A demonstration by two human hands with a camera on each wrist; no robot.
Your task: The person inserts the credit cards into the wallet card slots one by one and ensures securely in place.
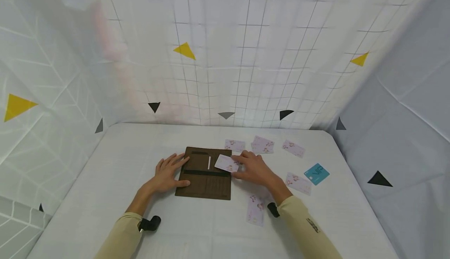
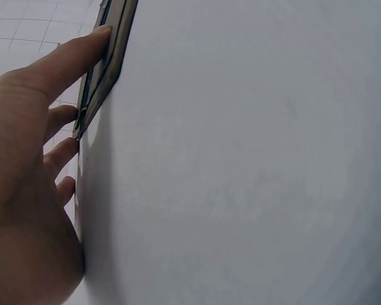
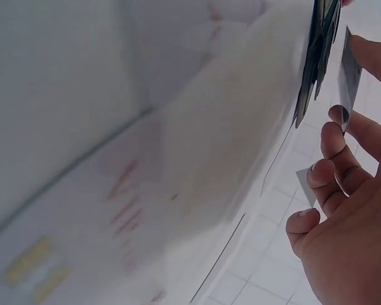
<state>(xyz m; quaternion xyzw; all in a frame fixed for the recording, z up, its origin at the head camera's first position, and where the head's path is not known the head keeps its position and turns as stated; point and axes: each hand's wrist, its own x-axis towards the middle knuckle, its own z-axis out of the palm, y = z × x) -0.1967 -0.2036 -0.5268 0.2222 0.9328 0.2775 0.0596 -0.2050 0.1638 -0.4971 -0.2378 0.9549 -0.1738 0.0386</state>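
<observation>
On the counter (image 1: 116, 161), the wallet (image 1: 204, 181) lies open, touching your spread left grip (image 1: 165, 176); your right grip (image 1: 256, 169) pinches a card (image 1: 225, 163) over it — seemingly unslotted; loose cards (image 1: 299, 183) appear outstanding.

Right hand pinching a thin card beside a dark layered wallet.
From the right of the view, the right hand (image 3: 346, 184) holds the card (image 3: 350, 79) nearly edge-on, the thumb against its upper part and a fingertip at its lower end; the other fingers curl below. A narrow gap shows between this card and the wallet (image 3: 312, 63), whose flaps stand slightly fanned. A large, blurred pale card (image 3: 82, 210) with reddish marks and yellowish patches fills the lower left, near the camera. Behind the fingers is a grid-lined white backdrop (image 3: 241, 276).
</observation>
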